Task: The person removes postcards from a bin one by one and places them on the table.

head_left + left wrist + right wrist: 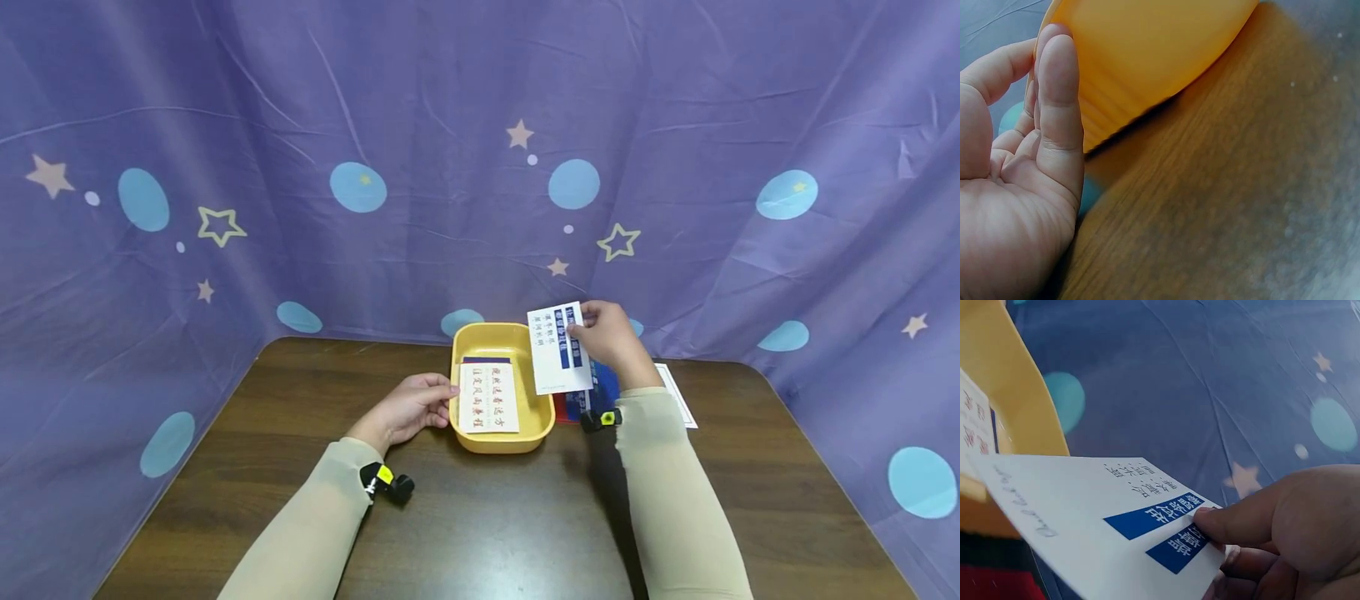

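Observation:
My right hand pinches a white card with blue blocks of lettering, thumb on its printed face. The card is held tilted over the right rim of a yellow plastic tray. At the tray's left side, my left hand grips the rim between thumb and fingers, as the left wrist view also shows. Inside the tray lies a white card with red characters, on top of something dark blue whose edge peeks out.
Right of the tray, partly under my right arm, lie blue and red cards. A white bordered card sticks out beyond the sleeve. The brown wooden table meets a purple curtain at its back and sides.

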`<state>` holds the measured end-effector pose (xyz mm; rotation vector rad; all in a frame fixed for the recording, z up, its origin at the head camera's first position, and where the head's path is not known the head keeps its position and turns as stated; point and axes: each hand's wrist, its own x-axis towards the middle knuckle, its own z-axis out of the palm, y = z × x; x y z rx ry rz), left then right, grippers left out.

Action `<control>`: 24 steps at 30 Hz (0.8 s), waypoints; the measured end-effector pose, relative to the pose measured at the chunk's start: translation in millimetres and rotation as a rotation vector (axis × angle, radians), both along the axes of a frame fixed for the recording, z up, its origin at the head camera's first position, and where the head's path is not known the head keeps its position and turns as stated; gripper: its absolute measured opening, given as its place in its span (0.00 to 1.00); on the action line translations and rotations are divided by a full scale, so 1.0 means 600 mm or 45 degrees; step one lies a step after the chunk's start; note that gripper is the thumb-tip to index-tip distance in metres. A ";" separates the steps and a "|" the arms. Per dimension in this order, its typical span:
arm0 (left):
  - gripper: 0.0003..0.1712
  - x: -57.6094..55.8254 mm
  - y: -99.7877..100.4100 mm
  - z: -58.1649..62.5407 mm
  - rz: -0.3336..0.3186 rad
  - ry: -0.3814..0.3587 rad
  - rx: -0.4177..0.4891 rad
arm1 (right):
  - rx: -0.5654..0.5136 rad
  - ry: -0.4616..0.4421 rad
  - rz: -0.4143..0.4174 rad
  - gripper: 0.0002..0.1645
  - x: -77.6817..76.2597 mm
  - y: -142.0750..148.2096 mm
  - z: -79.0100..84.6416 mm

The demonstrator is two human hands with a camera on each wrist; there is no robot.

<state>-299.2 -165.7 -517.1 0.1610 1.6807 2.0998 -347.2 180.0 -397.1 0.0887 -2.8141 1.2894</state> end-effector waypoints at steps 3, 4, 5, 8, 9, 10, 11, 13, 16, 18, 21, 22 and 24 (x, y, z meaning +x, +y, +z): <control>0.04 -0.001 0.002 0.000 -0.009 -0.001 0.001 | -0.023 -0.013 -0.046 0.22 0.006 0.026 0.000; 0.04 -0.002 0.003 0.000 -0.010 -0.001 0.002 | -0.031 -0.020 -0.057 0.22 0.007 0.034 0.000; 0.04 -0.003 0.004 0.000 -0.010 -0.002 0.003 | -0.046 -0.028 -0.061 0.23 0.009 0.041 0.001; 0.04 -0.006 0.006 0.000 -0.010 -0.003 0.007 | -0.091 -0.031 -0.065 0.25 0.013 0.057 0.003; 0.04 -0.006 0.006 0.001 -0.009 -0.001 0.006 | -0.097 -0.023 -0.061 0.25 0.014 0.063 0.004; 0.04 -0.007 0.007 0.002 -0.007 0.001 0.005 | -0.097 -0.009 -0.062 0.26 0.015 0.068 0.005; 0.04 -0.007 0.006 0.003 -0.007 0.001 0.003 | -0.097 0.002 -0.065 0.26 0.017 0.074 0.006; 0.04 -0.006 0.007 0.005 0.000 -0.002 -0.003 | -0.072 0.024 -0.084 0.27 0.021 0.087 0.009; 0.04 -0.004 0.006 0.001 0.021 -0.017 -0.018 | -0.033 0.050 -0.127 0.27 0.026 0.109 0.007; 0.04 -0.003 0.005 -0.002 0.032 -0.023 -0.027 | -0.028 0.048 -0.143 0.28 0.027 0.124 0.003; 0.04 -0.001 0.003 -0.003 0.033 -0.025 -0.041 | -0.020 0.044 -0.165 0.29 0.026 0.144 -0.006; 0.04 -0.001 0.002 -0.003 0.033 -0.023 -0.040 | -0.011 0.041 -0.169 0.29 0.025 0.151 -0.009; 0.04 -0.002 0.002 0.000 0.030 -0.023 -0.040 | 0.024 0.049 -0.190 0.29 0.025 0.167 -0.015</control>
